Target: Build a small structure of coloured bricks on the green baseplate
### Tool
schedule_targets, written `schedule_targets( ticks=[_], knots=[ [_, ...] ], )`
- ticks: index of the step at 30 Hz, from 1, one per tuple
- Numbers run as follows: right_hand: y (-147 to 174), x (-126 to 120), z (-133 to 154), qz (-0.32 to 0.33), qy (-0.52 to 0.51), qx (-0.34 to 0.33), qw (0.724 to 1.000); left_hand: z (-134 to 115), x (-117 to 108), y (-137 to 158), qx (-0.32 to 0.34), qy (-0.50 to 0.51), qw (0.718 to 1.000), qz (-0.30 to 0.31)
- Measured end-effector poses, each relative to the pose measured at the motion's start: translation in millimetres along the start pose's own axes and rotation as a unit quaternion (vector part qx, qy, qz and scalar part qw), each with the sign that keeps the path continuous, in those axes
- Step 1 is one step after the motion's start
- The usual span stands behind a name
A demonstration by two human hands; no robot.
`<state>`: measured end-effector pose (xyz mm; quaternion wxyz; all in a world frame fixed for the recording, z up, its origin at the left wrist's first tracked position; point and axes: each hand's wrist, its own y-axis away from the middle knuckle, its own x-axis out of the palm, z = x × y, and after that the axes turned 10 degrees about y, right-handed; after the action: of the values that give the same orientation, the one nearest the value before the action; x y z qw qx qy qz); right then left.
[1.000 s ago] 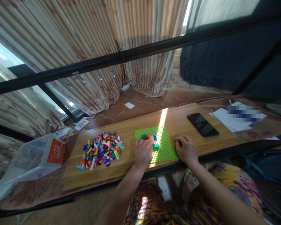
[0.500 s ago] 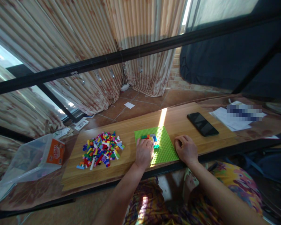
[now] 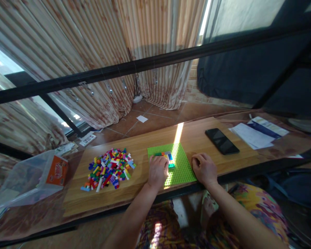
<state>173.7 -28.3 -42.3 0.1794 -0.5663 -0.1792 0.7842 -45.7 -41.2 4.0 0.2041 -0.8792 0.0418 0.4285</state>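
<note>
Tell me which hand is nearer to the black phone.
Right. The right hand rests at the green baseplate's right edge, just short of the phone; the left hand lies on the baseplate's left side, farther off.

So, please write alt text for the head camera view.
Two hands rest on a green baseplate on a wooden board: left hand by a small brick cluster, right hand at its edge. Loose bricks lie left.

Baseplate mid-board; brick pile left, phone right (papers beyond).
</note>
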Motion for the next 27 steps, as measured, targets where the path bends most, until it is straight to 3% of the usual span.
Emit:
schedule_targets(
  ticks=[5, 17, 27],
  knots=[
    [0.1, 0.1, 0.4, -0.005, -0.003, 0.0, 1.0, -1.8, -3.7, 1.2, 0.004, 0.01, 1.0, -0.007],
    [-0.4, -0.9, 0.6, -0.001, -0.004, 0.004, 1.0, 0.4, -8.9, -5.9, -0.004, 0.008, 0.999, 0.041],
    [-0.4, -2.0, 1.3, 0.002, 0.004, 0.004, 1.0, -4.6, -6.2, -2.6, -0.035, 0.012, 0.999, 0.024]
  ],
)
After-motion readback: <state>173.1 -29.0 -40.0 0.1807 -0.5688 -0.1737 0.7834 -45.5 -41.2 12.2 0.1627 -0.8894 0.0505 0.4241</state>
